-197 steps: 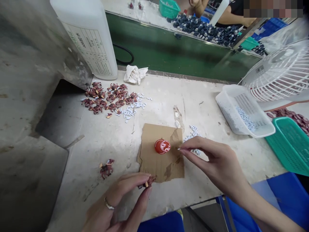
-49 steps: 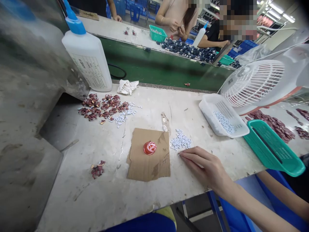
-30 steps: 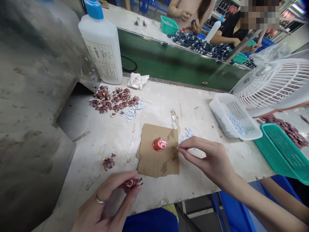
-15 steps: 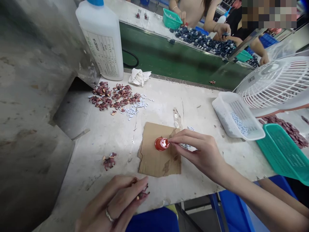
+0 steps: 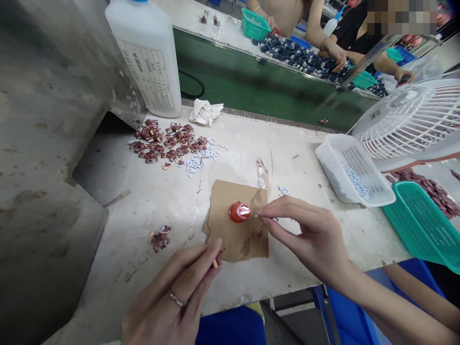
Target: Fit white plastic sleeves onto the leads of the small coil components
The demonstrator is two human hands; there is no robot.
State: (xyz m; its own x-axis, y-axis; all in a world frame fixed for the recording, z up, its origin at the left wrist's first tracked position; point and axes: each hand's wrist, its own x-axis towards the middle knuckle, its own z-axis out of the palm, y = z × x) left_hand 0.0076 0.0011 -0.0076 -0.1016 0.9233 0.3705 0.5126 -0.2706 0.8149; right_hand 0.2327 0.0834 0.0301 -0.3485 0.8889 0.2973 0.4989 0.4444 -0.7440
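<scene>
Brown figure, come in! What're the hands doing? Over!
Left hand pinching brown figure. Right hand pinching tiny pale piece. Red cup on cardboard, beside right hand.

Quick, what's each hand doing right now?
Left hand: closed, holding a small brown figure, mostly hidden.
Right hand: closed, fingertips pinching a tiny pale piece.

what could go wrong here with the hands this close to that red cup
The right hand pinches a tiny pale piece by its fingertips alone, so it might slip and drop onto the cardboard. The red cup stands close to those fingertips, so a bump could tip it; its shiny top looks wet and might smear. The left hand hides most of the brown toy, so a loose grip on it could go unnoticed.
</scene>
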